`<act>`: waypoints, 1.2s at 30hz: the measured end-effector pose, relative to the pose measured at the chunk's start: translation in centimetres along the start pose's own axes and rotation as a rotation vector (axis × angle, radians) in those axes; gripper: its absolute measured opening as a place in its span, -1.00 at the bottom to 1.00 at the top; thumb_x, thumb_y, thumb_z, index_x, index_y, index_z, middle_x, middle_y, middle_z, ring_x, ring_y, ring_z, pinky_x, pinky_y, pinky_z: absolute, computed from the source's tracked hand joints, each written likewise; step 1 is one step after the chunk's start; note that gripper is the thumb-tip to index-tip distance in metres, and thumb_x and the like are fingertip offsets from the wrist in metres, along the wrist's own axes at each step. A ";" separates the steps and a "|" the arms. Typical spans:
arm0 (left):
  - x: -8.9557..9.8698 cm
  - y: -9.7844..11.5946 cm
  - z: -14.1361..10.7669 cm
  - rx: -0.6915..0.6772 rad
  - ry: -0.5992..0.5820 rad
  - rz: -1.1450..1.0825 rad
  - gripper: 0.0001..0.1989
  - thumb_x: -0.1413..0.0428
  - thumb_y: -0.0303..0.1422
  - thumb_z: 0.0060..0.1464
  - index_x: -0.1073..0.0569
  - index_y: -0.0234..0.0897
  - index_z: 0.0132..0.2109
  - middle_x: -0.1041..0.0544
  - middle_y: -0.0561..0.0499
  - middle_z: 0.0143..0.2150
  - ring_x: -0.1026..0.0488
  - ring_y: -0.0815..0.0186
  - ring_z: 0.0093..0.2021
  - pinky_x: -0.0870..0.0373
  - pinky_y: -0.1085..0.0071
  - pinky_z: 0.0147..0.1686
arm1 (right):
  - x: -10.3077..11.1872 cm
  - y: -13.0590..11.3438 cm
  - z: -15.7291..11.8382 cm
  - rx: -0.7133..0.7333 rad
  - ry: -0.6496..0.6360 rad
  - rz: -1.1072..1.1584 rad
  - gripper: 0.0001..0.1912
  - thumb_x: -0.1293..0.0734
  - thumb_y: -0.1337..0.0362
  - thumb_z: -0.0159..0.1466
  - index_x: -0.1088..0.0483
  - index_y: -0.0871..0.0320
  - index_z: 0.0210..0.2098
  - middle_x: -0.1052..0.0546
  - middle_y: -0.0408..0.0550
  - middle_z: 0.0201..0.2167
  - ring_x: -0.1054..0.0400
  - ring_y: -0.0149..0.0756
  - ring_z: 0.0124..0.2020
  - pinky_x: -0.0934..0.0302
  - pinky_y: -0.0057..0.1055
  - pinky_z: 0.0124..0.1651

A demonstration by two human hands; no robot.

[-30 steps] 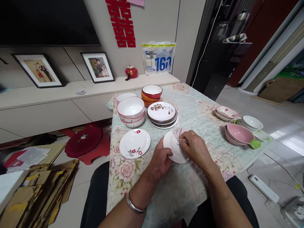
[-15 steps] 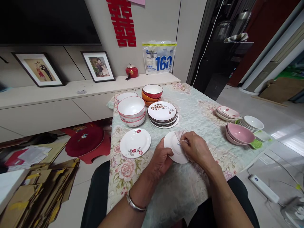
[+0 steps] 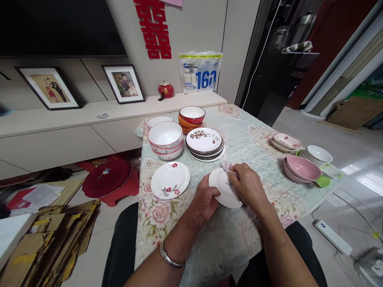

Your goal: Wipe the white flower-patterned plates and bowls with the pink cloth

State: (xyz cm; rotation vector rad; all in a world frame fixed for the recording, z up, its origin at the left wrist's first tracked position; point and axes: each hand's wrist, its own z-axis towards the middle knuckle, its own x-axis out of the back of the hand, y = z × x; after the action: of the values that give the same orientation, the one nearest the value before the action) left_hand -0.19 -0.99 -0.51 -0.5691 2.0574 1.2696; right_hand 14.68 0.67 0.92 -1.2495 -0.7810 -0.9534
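A small white plate [image 3: 223,187] is tilted above the table's near part, its underside with a small dark mark facing me. My left hand [image 3: 206,197] grips its left rim, thumb on the face. My right hand [image 3: 248,181] is closed on a pale pinkish cloth [image 3: 227,166] pressed against the plate's upper right edge; the fingers hide part of both. Left of my hands lies a white plate with red flowers [image 3: 170,180]. Behind it stands a stack of white bowls with pink rims [image 3: 166,137], beside a stack of dark-rimmed plates [image 3: 205,141].
Red and orange bowls [image 3: 192,115] are stacked at the table's back. On the right stand pink leaf-handled dishes [image 3: 303,169], small white bowls [image 3: 319,154] and spotted dishes [image 3: 287,141]. Flattened cardboard [image 3: 44,243] and a red stool [image 3: 107,179] are on the floor to the left.
The small plate and both hands have shifted slightly right and toward me. My right hand has moved the cloth a little along the plate's rim.
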 end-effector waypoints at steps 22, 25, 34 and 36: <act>-0.1 -0.5 -0.4 -0.015 -0.182 0.107 -0.60 -0.24 -0.59 -0.31 -0.49 -0.33 -0.19 -0.58 0.01 -0.34 -0.52 0.24 -0.31 -0.33 0.39 -0.30 | 0.1 -2.2 -1.0 0.436 -0.126 0.403 -0.80 -0.25 0.31 0.38 -0.51 0.11 -0.30 -0.51 -0.04 -0.26 -0.35 -0.23 -0.14 -0.21 -0.31 -0.06; 0.0 -0.4 -0.4 0.010 -0.107 0.078 -0.46 -0.23 -0.61 -0.34 -0.48 -0.29 -0.08 -0.59 0.02 -0.31 -0.52 0.23 -0.28 -0.36 0.37 -0.28 | -0.1 -1.1 -0.4 0.357 -0.068 0.345 -0.79 -0.24 0.33 0.37 -0.51 0.12 -0.29 -0.51 -0.02 -0.25 -0.35 -0.21 -0.13 -0.20 -0.31 -0.05; 0.0 -0.4 -0.3 -0.018 -0.004 0.023 -0.33 -0.37 -0.46 -0.29 -0.48 -0.33 0.07 -0.63 -0.13 -0.10 -0.53 0.08 -0.08 -0.40 0.24 -0.08 | -0.5 2.0 0.6 0.011 0.047 0.131 -0.72 -0.18 0.24 0.37 -0.51 0.16 -0.28 -0.52 0.05 -0.27 -0.39 -0.18 -0.20 -0.17 -0.33 -0.14; -0.1 -0.5 -0.3 -0.020 -0.040 0.030 -0.30 -0.37 -0.49 -0.31 -0.48 -0.30 0.09 -0.63 -0.12 -0.08 -0.53 0.09 -0.08 -0.40 0.24 -0.07 | -0.5 1.7 0.5 0.008 0.075 0.107 -0.74 -0.19 0.26 0.37 -0.50 0.16 -0.28 -0.52 0.06 -0.27 -0.39 -0.17 -0.20 -0.17 -0.33 -0.15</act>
State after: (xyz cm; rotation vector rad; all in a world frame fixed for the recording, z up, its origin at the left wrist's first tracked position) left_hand 0.16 -1.52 -0.63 -0.5200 2.0294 1.3093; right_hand 16.02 1.32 -0.11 -1.2290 -0.6526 -0.9039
